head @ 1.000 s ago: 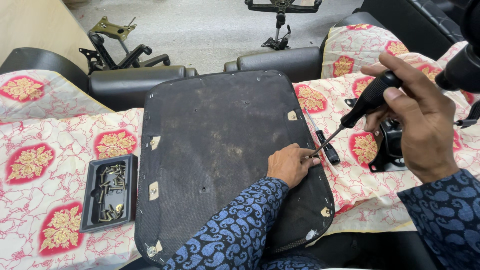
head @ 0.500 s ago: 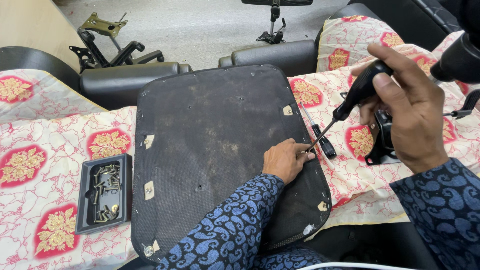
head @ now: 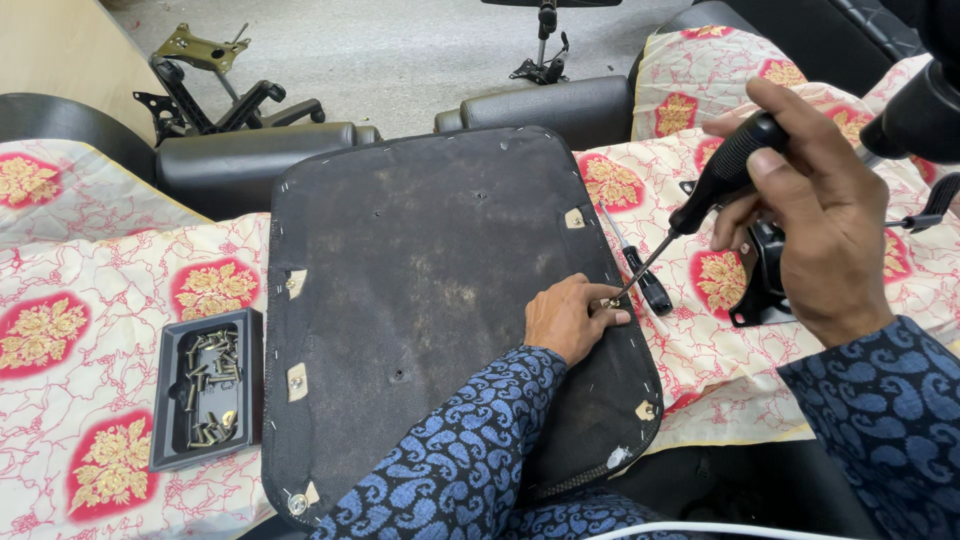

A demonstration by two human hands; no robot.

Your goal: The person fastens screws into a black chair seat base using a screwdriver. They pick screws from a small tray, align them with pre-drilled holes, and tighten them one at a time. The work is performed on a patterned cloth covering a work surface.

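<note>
Seat panel (head: 430, 300): laid flat, underside up, on the patterned cloth (head: 90, 300); it could be shifted by sideways force.
Right hand (head: 810, 220): closed around the screwdriver (head: 700, 210), held slanted; the tip could be thrown off the screw.
Left hand (head: 565, 320): fingers pinched at the small fastener (head: 608, 301) near the panel's right edge; they could be jabbed by a slip.
Tray of screws (head: 205, 390): well apart, left of the panel.

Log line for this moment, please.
left hand: steadies screw on seat base | right hand: screwdriver, tip at screw | screw tray: left
</note>
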